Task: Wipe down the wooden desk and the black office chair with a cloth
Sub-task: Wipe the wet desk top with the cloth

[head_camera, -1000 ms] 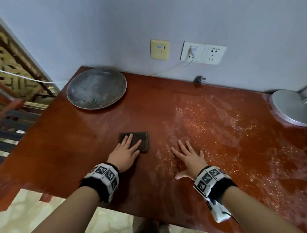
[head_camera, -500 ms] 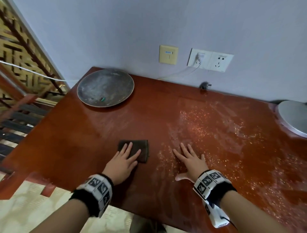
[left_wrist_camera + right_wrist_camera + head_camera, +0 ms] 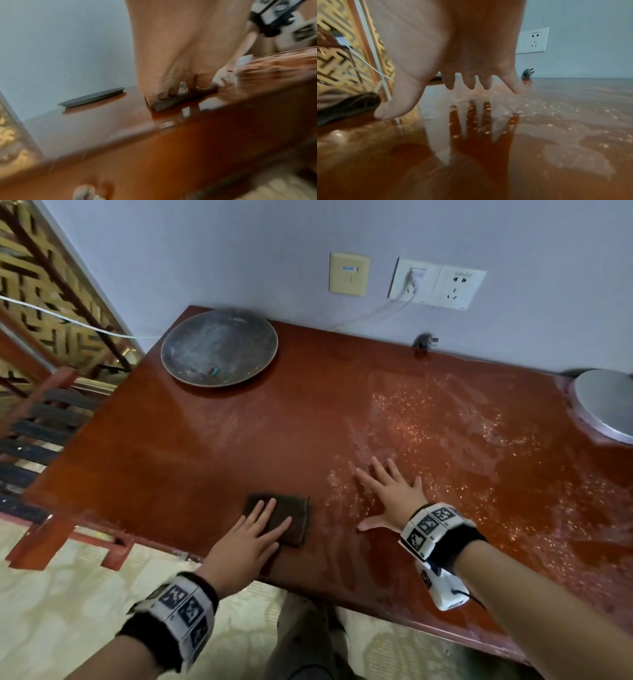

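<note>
round metal dish (image 3: 219,347) on the tabletop (image 3: 171,446) holds a small green item (image 3: 214,372); left hand (image 3: 245,546) flat on cloth (image 3: 291,518), right hand (image 3: 394,498) spread flat.

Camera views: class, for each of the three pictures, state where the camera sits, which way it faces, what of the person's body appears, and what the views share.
Head: worn on the head, looks forward and down on the desk; both forearms, left hand pressing the cloth, right hand spread flat.
Left wrist: looks along the left hand to the cloth; blurred.
Right wrist: looks along the right hand toward the wall socket.
Shared: the desk in all views; the round dish in head and left wrist.
</note>
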Tool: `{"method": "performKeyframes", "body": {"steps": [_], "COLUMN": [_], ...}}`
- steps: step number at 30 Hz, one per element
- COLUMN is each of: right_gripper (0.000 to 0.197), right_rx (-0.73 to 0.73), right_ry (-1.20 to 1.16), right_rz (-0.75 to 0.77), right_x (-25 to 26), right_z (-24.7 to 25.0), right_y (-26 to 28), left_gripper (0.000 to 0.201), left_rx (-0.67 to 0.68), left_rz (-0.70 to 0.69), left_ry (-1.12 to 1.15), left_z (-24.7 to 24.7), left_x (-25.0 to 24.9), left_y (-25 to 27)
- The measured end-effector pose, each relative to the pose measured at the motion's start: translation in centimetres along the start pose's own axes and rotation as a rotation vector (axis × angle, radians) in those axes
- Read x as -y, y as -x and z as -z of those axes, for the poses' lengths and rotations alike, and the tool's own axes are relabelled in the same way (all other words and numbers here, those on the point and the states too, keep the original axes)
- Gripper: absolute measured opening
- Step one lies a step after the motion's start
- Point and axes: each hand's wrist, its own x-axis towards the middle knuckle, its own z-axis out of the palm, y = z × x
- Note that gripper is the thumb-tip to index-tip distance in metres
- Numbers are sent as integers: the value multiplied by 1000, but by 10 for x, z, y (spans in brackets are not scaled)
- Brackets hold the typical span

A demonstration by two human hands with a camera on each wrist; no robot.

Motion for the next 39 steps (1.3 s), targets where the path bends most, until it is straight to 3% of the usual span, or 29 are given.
{"method": "performKeyframes", "body": {"steps": [3, 5, 7, 10, 12, 14, 16, 20, 22, 26, 29, 31, 32, 33, 35, 37, 39], "right_gripper": [110, 111, 111, 110, 111, 111, 110, 109, 108, 109, 110, 111, 112, 112, 112, 112, 112], "right_rx": [34, 49, 50, 56, 56, 47, 38, 45, 23, -12, -3, -2, -2, 1, 6, 3, -4], "right_ry": [29, 61, 59, 51, 43, 41, 37, 29, -3, -46, -34, -32, -29, -24, -22, -28, -32], "right_rz": [64, 64, 54, 54, 56, 56, 55, 61, 55, 12, -7, -9, -12, -16, -17, -13, -10], "right_x": [6, 6, 6, 7, 8, 7, 7, 7, 4, -11, -21, -23, -22, -22, -21, -22, -22], "right_z": [-16, -24, -25, -24, -24, -26, -26, -24, -23, -26, -33, -35, -36, -35, -34, -35, -36], "right_y": [13, 16, 15, 16, 17, 17, 17, 18, 20, 29, 36, 36, 35, 35, 35, 35, 35], "left_gripper": [49, 50, 70, 92, 80, 55, 48, 64, 76, 45, 47, 60, 70, 77, 72, 56, 55], "left_rx": [4, -27, -34, 62, 36, 2, 58, -51, -2, 80, 51, 42, -13, 27, 8, 90, 87], "left_rz": [-12, -6, -44, -43, -73, -68, -88, -38, -83, -138, -192, -136, -167, -182, -171, -142, -179], "left_ry": [-23, -21, -13, 46, -51, -75, -37, -76, -87, -61, -48, -64, -82, -77, -88, -82, -93], "left_z": [-26, -19, -4, 11, 1, -22, -34, 7, 13, -16, -23, 3, 8, 12, 5, -12, -25], "left_x": [1, 0, -5, -8, -14, -18, -18, -33, -37, -39, -39, -53, -55, -57, -58, -54, -51], "left_y": [37, 23, -7, -27, -3, 32, 45, -7, -16, 36, 30, 3, -11, -17, -7, 19, 33]}}
